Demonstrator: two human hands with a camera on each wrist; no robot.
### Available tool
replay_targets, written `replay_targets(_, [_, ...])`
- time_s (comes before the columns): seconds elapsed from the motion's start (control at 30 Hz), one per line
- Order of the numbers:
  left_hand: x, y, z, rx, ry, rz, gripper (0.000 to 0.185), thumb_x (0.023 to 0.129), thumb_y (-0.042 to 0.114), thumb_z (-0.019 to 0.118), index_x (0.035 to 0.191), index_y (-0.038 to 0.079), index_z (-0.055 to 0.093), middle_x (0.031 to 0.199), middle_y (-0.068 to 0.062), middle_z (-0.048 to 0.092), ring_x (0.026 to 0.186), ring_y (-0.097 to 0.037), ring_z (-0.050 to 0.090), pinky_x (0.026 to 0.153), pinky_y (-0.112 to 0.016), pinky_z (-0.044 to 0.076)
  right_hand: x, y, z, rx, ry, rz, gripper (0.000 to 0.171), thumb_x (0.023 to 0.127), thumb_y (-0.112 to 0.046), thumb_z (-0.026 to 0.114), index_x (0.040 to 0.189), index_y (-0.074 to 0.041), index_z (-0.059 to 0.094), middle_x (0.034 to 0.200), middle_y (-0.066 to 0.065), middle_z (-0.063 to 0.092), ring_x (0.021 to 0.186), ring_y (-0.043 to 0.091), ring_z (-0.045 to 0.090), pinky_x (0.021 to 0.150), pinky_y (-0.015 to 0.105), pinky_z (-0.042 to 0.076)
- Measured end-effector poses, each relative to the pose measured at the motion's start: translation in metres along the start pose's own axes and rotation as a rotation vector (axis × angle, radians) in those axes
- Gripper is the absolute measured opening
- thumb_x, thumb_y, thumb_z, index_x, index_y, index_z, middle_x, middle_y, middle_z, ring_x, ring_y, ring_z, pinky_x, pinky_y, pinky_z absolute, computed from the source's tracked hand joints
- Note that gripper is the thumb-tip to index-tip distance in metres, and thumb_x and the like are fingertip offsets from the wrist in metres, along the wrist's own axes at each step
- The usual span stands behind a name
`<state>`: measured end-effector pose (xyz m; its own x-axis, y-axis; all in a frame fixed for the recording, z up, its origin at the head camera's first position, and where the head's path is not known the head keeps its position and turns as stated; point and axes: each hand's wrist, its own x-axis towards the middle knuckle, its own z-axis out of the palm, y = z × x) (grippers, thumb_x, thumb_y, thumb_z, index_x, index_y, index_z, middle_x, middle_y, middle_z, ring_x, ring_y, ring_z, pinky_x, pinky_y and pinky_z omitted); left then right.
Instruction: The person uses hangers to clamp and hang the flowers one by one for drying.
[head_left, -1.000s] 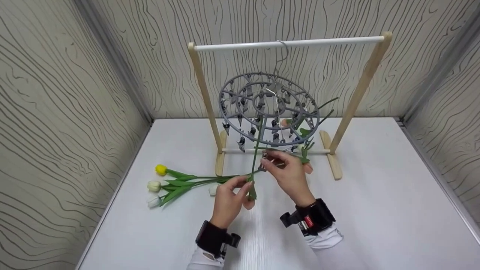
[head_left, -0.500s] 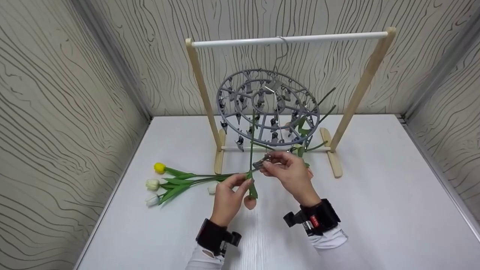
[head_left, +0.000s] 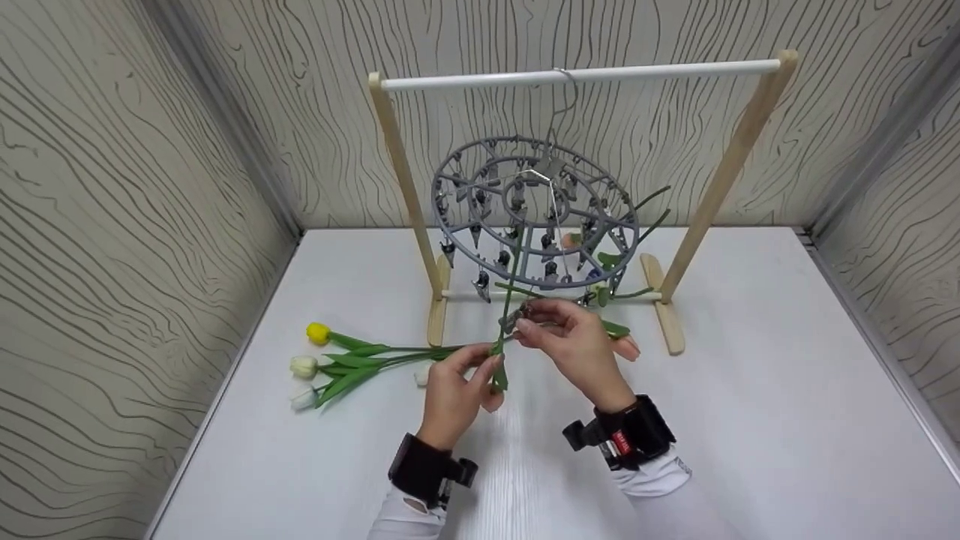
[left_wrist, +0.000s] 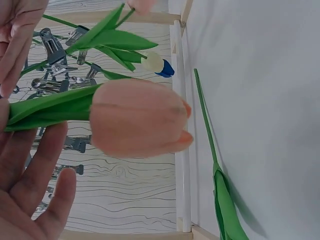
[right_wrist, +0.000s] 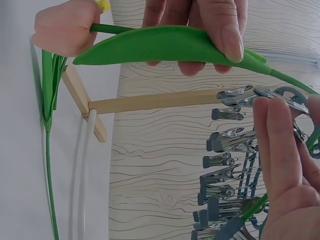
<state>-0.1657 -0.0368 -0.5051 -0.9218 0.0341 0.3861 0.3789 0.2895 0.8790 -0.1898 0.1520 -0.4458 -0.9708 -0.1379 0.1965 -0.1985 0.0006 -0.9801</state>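
In the head view, my left hand (head_left: 457,386) pinches a pink tulip by its leafy lower stem. The bloom (left_wrist: 140,117) points down toward the table, and the green stem (head_left: 512,277) rises in front of the round clip hanger (head_left: 480,261). My right hand (head_left: 581,349) pinches a grey metal-and-plastic clip (right_wrist: 250,95) on the hanger's near side, right at the stem. In the right wrist view, the left thumb (right_wrist: 231,42) lies over a long green leaf (right_wrist: 160,47). Fingers partly hide the clip.
A wooden stand with a white top bar (head_left: 660,72) carries the hanger. More tulips hang at its right, including a pink bloom (head_left: 625,349) and a blue one (left_wrist: 166,68). On the table at left lie a yellow tulip (head_left: 318,333) and several white ones (head_left: 304,367).
My right hand has shifted slightly left, bringing the clip closer to the tulip stem. The held tulip has swayed a little, its stem top leaning right. The hanger moves slightly.
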Motion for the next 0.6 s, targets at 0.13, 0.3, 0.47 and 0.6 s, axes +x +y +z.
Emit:
replay_targets(0.13, [0.0,0.0,-0.001,0.019,0.015,0.006,0.016,0.097,0.017,0.073,0.109,0.007,0.077,0.093,0.0,0.077,0.09,-0.014,0.073,0.081,-0.03,0.058,0.003,0.001,0.005,-0.09,0.025,-0.028,0.032,0.093,-0.009,0.076,0.122,0.003,0.069,0.101,0.015,0.073,0.084,0.023,0.075,0.077,0.032,0.062])
replay_targets(0.3, [-0.001,-0.001,-0.002,0.031,0.008,-0.008,0.016,0.097,0.018,0.072,0.109,0.008,0.076,0.093,0.001,0.077,0.091,-0.014,0.073,0.084,-0.032,0.058,0.006,0.006,0.011,-0.253,0.103,-0.087,0.036,0.093,-0.017,0.077,0.125,-0.001,0.07,0.102,0.01,0.074,0.087,0.026,0.073,0.075,0.026,0.059])
replay_targets(0.47, [-0.002,-0.002,-0.003,0.041,0.007,-0.013,0.017,0.097,0.02,0.072,0.109,0.01,0.077,0.094,0.002,0.077,0.093,-0.014,0.073,0.088,-0.034,0.057,0.008,0.013,0.014,-0.394,0.193,-0.175,0.036,0.091,-0.019,0.08,0.124,-0.004,0.071,0.112,0.011,0.072,0.096,0.025,0.07,0.077,0.029,0.059])
replay_targets(0.6, [-0.002,-0.002,-0.003,0.036,0.008,-0.016,0.017,0.097,0.022,0.072,0.109,0.01,0.077,0.094,0.003,0.077,0.093,-0.014,0.072,0.089,-0.034,0.057,0.01,0.013,0.018,-0.423,0.255,-0.223,0.036,0.089,-0.017,0.082,0.121,-0.003,0.072,0.113,0.013,0.072,0.099,0.029,0.07,0.074,0.03,0.06])
